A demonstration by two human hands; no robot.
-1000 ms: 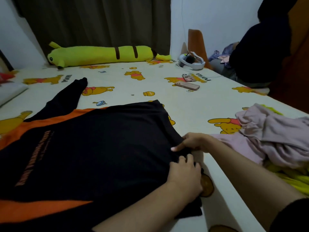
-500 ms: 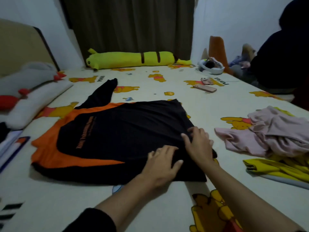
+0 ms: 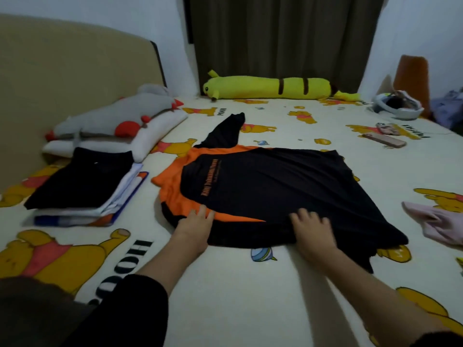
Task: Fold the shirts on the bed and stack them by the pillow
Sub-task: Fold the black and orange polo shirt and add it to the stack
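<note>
- A stack of folded shirts point(image 3: 82, 186) already lies on the bed point(image 3: 225, 296), just beside the white pillow point(image 3: 155, 131), a black one on top and paler ones under it. That part looks done.
- The black and orange shirt point(image 3: 263, 191) lies flat mid-bed, to the right of that stack, partly folded I'd say: one black sleeve still sticks out on its far side toward the yellow plush point(image 3: 265, 87).
- Further right of the black and orange shirt, a pink garment point(image 3: 436, 221) lies crumpled and unfolded, so more than one piece is left by my reckoning.
- The left hand point(image 3: 194, 229) rests on the shirt's near edge at the orange band, fingers straight and flat, its grip spread and pinching nothing.
- The right hand point(image 3: 313, 231) lies on the black cloth at the near hem, fingers bent a little; blur hides whether its grip pinches the fabric.
</note>
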